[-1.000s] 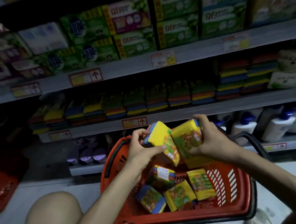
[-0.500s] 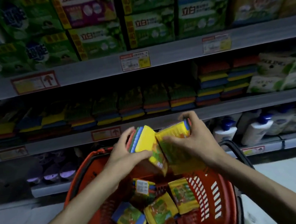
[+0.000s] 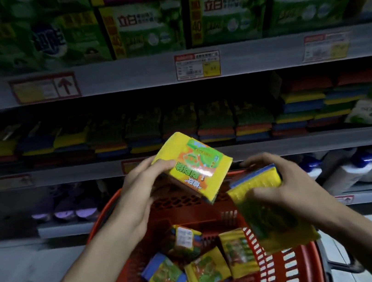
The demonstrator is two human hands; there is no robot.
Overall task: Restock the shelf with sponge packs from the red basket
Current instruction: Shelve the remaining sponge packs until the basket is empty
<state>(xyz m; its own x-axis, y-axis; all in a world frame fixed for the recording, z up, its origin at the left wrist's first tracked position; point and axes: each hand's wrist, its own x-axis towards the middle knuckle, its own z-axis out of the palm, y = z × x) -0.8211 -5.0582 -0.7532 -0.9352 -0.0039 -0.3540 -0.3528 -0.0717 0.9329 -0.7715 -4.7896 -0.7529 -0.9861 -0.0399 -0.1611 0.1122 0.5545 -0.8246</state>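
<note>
Above the red basket (image 3: 99, 216), the left hand (image 3: 140, 196) grips one sponge pack (image 3: 193, 164) and the right hand (image 3: 291, 188) a second pack (image 3: 257, 190), both likely light, squashy, best pinched edgewise.

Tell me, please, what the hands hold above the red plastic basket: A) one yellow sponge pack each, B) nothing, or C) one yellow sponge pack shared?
A: the left hand grips the label-up yellow sponge pack, the right hand a second yellow sponge pack, with a gap between them.

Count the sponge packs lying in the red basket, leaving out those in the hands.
4 sponge packs: upper middle, front left, front middle, right. The right hand and its pack may hide more.
</note>
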